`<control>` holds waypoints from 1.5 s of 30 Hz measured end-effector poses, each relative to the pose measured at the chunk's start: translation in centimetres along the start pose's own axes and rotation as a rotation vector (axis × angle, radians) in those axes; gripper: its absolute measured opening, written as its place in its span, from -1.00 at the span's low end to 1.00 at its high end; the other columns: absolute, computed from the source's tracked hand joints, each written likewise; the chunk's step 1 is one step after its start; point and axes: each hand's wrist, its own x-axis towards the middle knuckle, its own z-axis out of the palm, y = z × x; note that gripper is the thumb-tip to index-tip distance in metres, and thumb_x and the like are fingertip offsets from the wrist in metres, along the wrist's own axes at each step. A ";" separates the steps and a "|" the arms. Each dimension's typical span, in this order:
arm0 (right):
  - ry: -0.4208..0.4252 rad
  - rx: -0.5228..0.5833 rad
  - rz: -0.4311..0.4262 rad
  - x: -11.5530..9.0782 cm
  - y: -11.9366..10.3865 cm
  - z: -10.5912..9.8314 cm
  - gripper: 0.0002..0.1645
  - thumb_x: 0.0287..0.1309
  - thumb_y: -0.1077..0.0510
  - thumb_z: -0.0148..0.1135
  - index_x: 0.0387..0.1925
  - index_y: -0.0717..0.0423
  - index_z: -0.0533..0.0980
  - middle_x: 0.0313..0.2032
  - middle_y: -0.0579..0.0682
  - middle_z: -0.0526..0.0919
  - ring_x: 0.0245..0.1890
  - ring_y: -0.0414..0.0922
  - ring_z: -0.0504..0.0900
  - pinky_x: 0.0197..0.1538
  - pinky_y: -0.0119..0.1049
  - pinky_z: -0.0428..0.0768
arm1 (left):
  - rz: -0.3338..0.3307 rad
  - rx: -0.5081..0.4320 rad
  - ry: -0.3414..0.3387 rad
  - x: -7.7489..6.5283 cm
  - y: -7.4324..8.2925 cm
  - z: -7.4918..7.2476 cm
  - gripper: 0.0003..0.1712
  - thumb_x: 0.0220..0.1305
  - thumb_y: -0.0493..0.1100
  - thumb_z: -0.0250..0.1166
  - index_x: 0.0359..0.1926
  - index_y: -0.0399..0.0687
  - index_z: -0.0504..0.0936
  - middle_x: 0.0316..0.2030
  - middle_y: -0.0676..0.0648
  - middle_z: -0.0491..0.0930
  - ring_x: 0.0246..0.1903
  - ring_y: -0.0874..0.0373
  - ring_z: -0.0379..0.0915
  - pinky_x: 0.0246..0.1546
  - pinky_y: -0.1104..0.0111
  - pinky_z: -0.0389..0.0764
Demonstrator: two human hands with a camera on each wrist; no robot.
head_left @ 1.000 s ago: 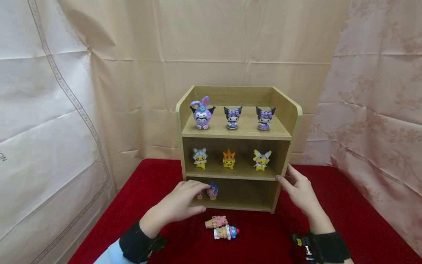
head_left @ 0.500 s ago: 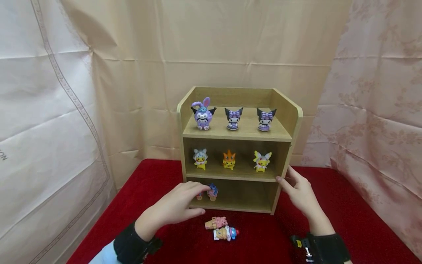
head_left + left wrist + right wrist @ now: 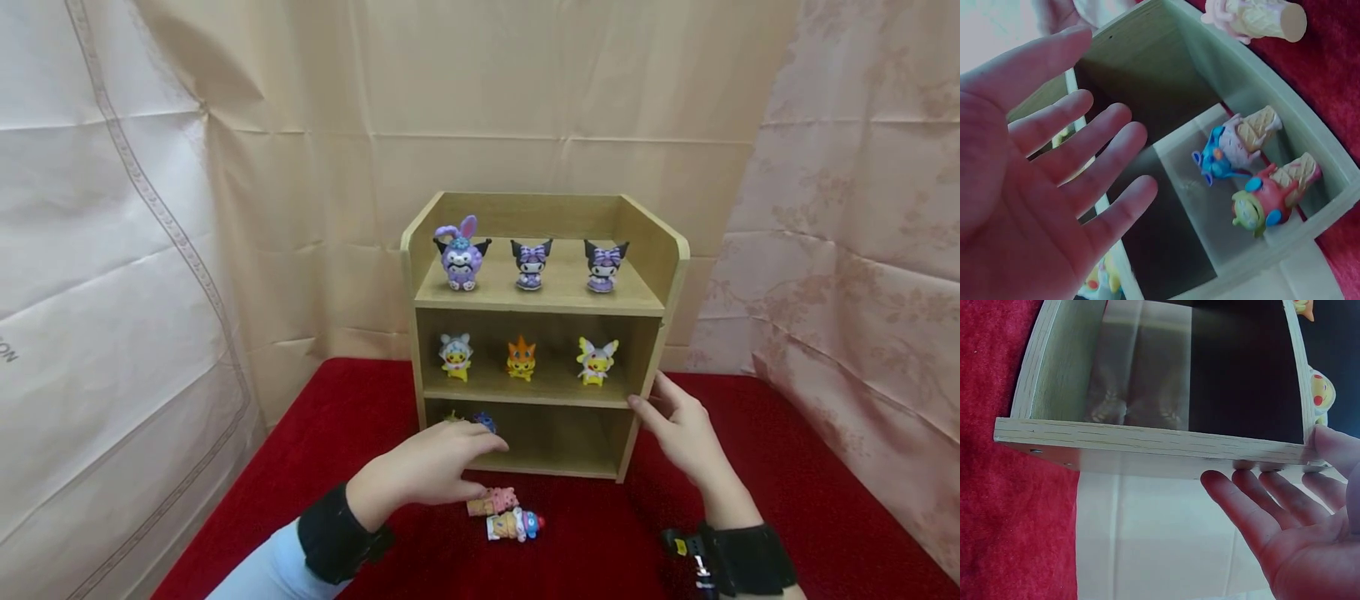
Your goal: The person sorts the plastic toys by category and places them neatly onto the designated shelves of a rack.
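Note:
My left hand is in front of the bottom shelf at its left end, fingers loosely extended, holding nothing. Behind it stand two ice-cream-cone figurines, a blue-headed one and a red and green one, both partly hidden in the head view. Below the hand, a pink cone figurine and a blue cone figurine with a red tip lie on the cloth. My right hand touches the right side of the wooden shelf unit, thumb at its front edge and straight fingers along the outer panel.
Three purple and black figurines, one of them a middle figurine, stand on the top shelf. Yellow figurines, including an orange-hooded one, line the middle shelf. Red cloth covers the table, and a beige curtain hangs behind.
My left hand has shifted right and now overlaps the two standing cone figurines and part of the pink one. The right hand stays at the unit's side.

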 end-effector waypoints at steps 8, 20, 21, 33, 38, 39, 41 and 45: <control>-0.004 -0.006 0.007 0.0 0.3 0.0 -0.31 0.32 0.25 0.11 0.40 0.26 0.12 0.14 0.43 0.39 -0.02 0.21 0.50 -0.25 -0.12 0.65 | -0.067 -0.027 -0.145 2.1 0.1 1.4 -0.41 0.11 0.01 0.42 0.19 0.14 0.50 0.10 0.08 0.49 0.09 0.24 0.34 0.02 0.30 0.48; -0.005 -0.001 -0.003 0.0 0.1 -0.1 -0.32 0.32 0.25 0.12 0.39 0.25 0.13 0.13 0.41 0.41 -0.03 0.18 0.51 -0.25 -0.04 0.65 | -0.097 -0.068 -0.294 4.3 0.5 3.8 -0.48 0.02 -0.16 0.44 0.07 0.08 0.59 -0.13 0.16 0.60 -0.35 0.40 0.40 -0.38 0.48 0.49; -0.005 -0.002 -0.004 0.0 0.2 -0.1 -0.32 0.32 0.25 0.12 0.39 0.25 0.13 0.12 0.41 0.41 -0.03 0.18 0.52 -0.25 -0.05 0.65 | -0.096 -0.062 -0.298 4.4 0.6 3.9 -0.50 0.02 -0.17 0.44 0.06 0.08 0.60 -0.15 0.16 0.60 -0.34 0.41 0.40 -0.36 0.49 0.50; -0.012 0.011 0.011 0.0 0.8 0.1 -0.32 0.33 0.24 0.12 0.40 0.21 0.13 0.13 0.40 0.41 -0.01 0.18 0.50 -0.24 -0.13 0.65 | -0.079 -0.047 -0.327 4.8 1.0 4.9 -0.61 0.10 -0.27 0.31 -0.01 0.09 0.64 -0.30 0.17 0.57 -0.47 0.38 0.36 -0.50 0.56 0.42; -0.013 0.023 0.019 0.3 2.9 0.3 -0.30 0.33 0.16 0.14 0.43 0.06 0.13 0.14 0.35 0.42 0.00 0.13 0.51 -0.24 -0.14 0.66 | -0.092 -0.036 -0.331 5.0 1.1 5.4 -0.62 0.06 -0.30 0.33 -0.07 0.10 0.64 -0.34 0.18 0.53 -0.46 0.35 0.36 -0.51 0.54 0.42; -0.013 0.022 0.019 0.4 3.4 0.4 -0.30 0.34 0.13 0.14 0.43 0.01 0.13 0.15 0.33 0.42 0.00 0.12 0.51 -0.25 -0.16 0.66 | -0.097 -0.035 -0.330 5.0 1.1 5.5 -0.64 0.05 -0.30 0.34 -0.09 0.10 0.64 -0.37 0.18 0.52 -0.47 0.35 0.36 -0.53 0.53 0.42; -0.008 0.021 0.018 0.5 4.2 0.4 -0.30 0.33 0.08 0.15 0.43 -0.07 0.14 0.16 0.28 0.43 0.00 0.08 0.52 -0.25 -0.18 0.66 | -0.112 -0.027 -0.327 5.1 1.1 5.5 -0.68 0.05 -0.28 0.35 -0.13 0.11 0.64 -0.41 0.18 0.50 -0.50 0.35 0.35 -0.57 0.52 0.42; -0.008 0.023 0.005 0.5 3.4 0.3 -0.30 0.34 0.14 0.14 0.43 0.02 0.14 0.15 0.32 0.42 0.00 0.13 0.51 -0.24 -0.08 0.65 | -0.153 -0.020 -0.325 5.1 1.0 5.5 -0.73 0.08 -0.25 0.37 -0.17 0.12 0.59 -0.48 0.18 0.46 -0.62 0.38 0.37 -0.66 0.53 0.44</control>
